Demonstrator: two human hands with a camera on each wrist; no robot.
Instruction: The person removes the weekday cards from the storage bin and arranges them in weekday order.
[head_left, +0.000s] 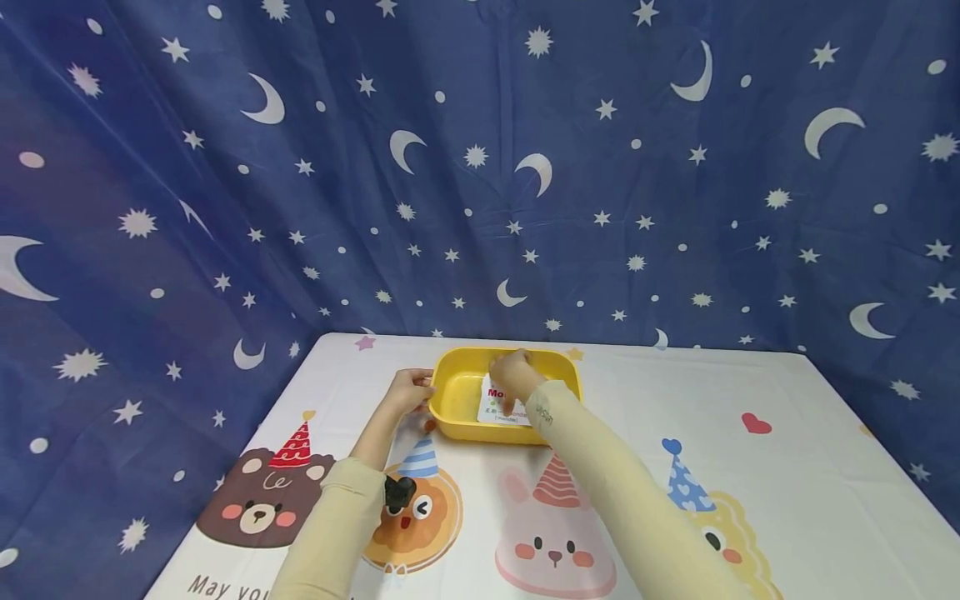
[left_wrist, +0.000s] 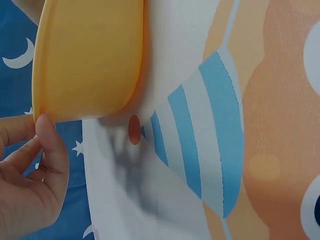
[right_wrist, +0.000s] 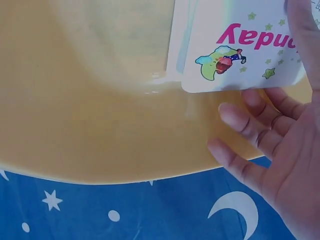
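A yellow plastic basin (head_left: 459, 430) stands on the table toward its far edge. At its left end my left hand (head_left: 410, 390) pinches the rim; the left wrist view shows the thumb (left_wrist: 50, 145) and index finger on either side of that rim. Inside the basin my right hand (head_left: 517, 375) grips a white flash card (right_wrist: 250, 60) printed "Monday" with a small moon cartoon and green stars. The right thumb (right_wrist: 305, 40) lies over the card's face, with fingers at its edge and below. Another card's pale edge (right_wrist: 176, 60) shows behind it; how many cards there are is hidden.
A white tablecloth (head_left: 660, 392) with printed party animals covers the table. Behind it hangs a dark blue curtain (head_left: 480, 250) with white moons and stars, close to the table's far edge. A small black object (head_left: 399, 493) sits by the left sleeve.
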